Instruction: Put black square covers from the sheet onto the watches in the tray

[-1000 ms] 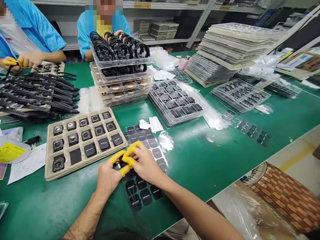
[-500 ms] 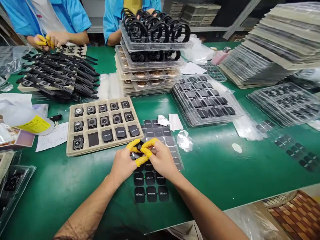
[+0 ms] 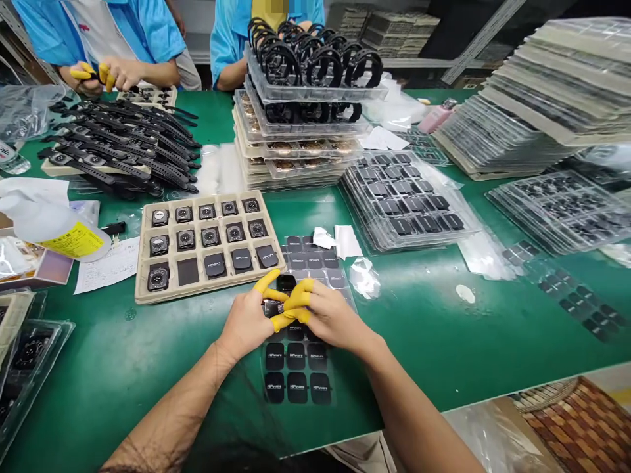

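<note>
My left hand (image 3: 249, 322), with yellow finger cots, is closed round a dark smartwatch case (image 3: 273, 307), partly hidden by the fingers. My right hand (image 3: 328, 315), also in yellow finger cots, pinches at the right side of the same case. Under both hands lies a clear sheet of black square stickers (image 3: 296, 356) printed with white lettering. Beyond it is another, partly used sticker sheet (image 3: 340, 281). Just left of the hands, a beige tray (image 3: 139, 289) holds several strapless watch cases; some show sensor backs, and three in the front row are covered by black lettered squares.
Stacked clear trays with black straps (image 3: 320, 92) stand behind. A pile of strapped watches (image 3: 123, 148), a white bottle (image 3: 54, 226) and paper (image 3: 108, 266) are at left. More tray stacks (image 3: 409, 197) fill the right. Two co-workers in blue sit opposite; one's hands (image 3: 106, 73) are at work.
My right fingers have shifted and curled lower against the watch case. The case has turned in my hands, showing a shiny side. The whole view has shifted slightly.
</note>
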A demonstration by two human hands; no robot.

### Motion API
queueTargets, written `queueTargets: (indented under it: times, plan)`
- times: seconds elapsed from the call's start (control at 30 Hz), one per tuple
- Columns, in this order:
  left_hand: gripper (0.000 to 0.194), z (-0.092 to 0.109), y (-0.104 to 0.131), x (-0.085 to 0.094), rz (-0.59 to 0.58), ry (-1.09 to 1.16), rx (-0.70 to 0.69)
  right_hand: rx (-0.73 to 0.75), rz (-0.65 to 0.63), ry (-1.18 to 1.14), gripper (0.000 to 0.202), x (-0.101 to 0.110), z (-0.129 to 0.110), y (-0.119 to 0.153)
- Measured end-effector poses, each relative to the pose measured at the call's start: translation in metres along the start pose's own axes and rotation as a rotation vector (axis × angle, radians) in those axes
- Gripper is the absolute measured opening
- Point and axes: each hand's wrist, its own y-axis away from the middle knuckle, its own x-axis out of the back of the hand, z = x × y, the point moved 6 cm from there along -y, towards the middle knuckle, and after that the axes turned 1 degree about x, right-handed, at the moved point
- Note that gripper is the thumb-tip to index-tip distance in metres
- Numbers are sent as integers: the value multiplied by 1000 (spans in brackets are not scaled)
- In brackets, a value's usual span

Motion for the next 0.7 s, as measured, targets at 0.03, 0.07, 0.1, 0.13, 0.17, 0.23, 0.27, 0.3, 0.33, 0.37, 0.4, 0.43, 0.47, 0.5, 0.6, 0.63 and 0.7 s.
queueTargets:
  times: [0.03,0.07,0.1,0.13,0.17,0.23,0.27,0.3,0.33,0.37,0.4,0.43,0.47,0.5,0.6,0.63,0.7]
  plan:
    - [80,0,0,1,7,4,5,-80,43,-80,14,11,4,3]
    - [78,-1,0,1,12,11,13,-185,102,-151,11,24,13,9]
    - [74,-1,1,1,17,19,25,-309,170,-203,14,38,25,18]
    - [69,-2,1,1,24,26,36,-442,242,-222,20,53,39,29]
    - [64,-2,1,1,31,32,43,-572,278,-202,25,65,54,41]
    - [54,-3,1,0,45,34,39,-799,290,-3,29,87,82,64]
    - [51,-2,1,0,51,30,32,-871,272,162,28,96,91,73]
    - [50,-3,1,0,55,27,27,-909,265,343,27,104,95,78]
    - [50,-3,1,0,57,29,22,-912,272,519,27,109,94,80]
    - [48,-3,2,0,60,37,17,-884,296,657,28,110,89,77]
    - [46,-3,2,0,66,49,9,-834,328,737,30,107,81,71]
    - [43,-4,2,1,75,64,1,-776,342,750,30,100,72,63]
    - [39,-4,2,1,85,79,-6,-720,325,710,31,87,64,51]
    - [36,-4,2,2,95,90,-12,-665,277,633,31,72,57,38]
    - [29,-4,3,3,122,93,-32,-552,39,466,30,19,41,0]
    - [27,-3,3,4,123,91,-42,-530,-12,460,27,7,38,-9]
    - [22,-1,4,3,114,91,-58,-510,-63,443,19,-7,37,-19]
